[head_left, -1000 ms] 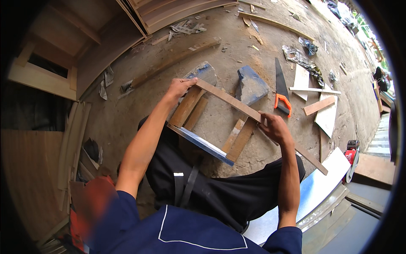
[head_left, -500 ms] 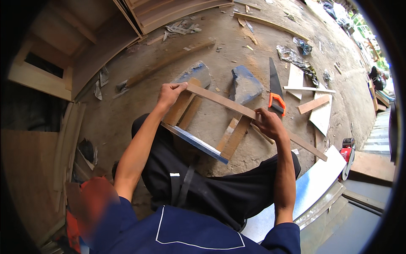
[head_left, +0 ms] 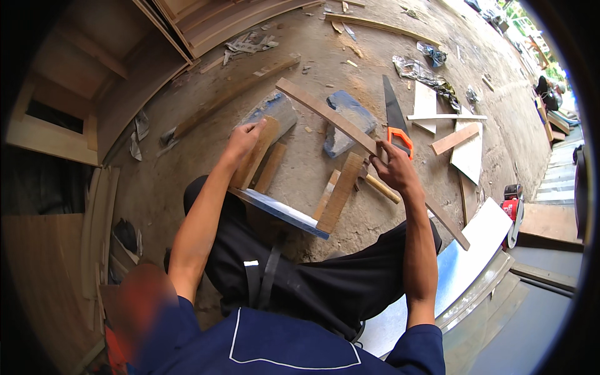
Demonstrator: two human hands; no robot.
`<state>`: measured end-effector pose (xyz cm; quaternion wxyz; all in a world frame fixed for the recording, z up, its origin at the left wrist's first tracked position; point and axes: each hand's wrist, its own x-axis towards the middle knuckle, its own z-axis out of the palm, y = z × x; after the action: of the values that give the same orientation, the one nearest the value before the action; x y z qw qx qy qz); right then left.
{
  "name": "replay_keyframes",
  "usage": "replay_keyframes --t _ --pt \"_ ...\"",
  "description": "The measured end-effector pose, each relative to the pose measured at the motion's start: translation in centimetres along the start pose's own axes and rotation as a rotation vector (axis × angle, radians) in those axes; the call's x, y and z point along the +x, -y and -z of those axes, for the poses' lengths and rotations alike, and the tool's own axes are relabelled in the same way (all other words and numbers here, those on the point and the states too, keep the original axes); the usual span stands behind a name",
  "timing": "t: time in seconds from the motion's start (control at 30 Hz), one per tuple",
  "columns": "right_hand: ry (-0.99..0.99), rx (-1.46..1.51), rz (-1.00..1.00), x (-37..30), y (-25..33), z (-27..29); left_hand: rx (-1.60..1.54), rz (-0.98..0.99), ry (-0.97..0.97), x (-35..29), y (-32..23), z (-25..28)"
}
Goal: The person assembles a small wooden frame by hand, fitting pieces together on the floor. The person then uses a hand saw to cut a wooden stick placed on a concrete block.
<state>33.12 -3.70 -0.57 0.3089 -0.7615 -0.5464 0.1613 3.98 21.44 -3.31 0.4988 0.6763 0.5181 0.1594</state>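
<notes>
A wooden frame piece (head_left: 284,214), blue and white along its near board, rests across my lap. Two upright slats (head_left: 270,167) rise from its left end and two more (head_left: 342,195) from its right end. My left hand (head_left: 242,142) is closed on the outer left slat near its far end. In my right hand (head_left: 395,167) is a long thin wooden strip (head_left: 331,117), gripped past its middle and slanting from far left to near right; its far end is clear of the frame. A hammer (head_left: 382,189) with a wooden handle lies beside the frame, just below my right hand.
Two blue-stained blocks (head_left: 350,122) sit on the floor ahead. A handsaw (head_left: 395,112) with an orange handle lies right of them, near board offcuts (head_left: 465,153). At right is a red power tool (head_left: 512,212); wooden cabinets (head_left: 94,62) stand at far left.
My left hand has let go of the strip's far end and now grips the left slat. The strip has come off the frame's uprights, held by the right hand alone. More of the hammer shows.
</notes>
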Motion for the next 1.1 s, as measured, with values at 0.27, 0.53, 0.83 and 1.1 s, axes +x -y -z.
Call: replay_keyframes --t 0.27,0.53,0.83,1.1 --pt "0.096 -0.222 -0.149 0.2 -2.0 -0.7 -0.027 0.077 0.154 0.8 0.5 0.3" --pt "0.328 -0.124 -0.048 -0.8 -4.9 -4.5 -0.141 0.312 0.25 3.1 -0.5 0.3" --pt "0.421 -0.08 0.037 -0.6 -5.1 -6.0 -0.286 0.348 0.411 3.9 0.1 0.2" --pt "0.378 0.061 0.019 -0.7 -4.4 -6.0 -0.221 0.284 0.285 4.0 0.2 0.0"
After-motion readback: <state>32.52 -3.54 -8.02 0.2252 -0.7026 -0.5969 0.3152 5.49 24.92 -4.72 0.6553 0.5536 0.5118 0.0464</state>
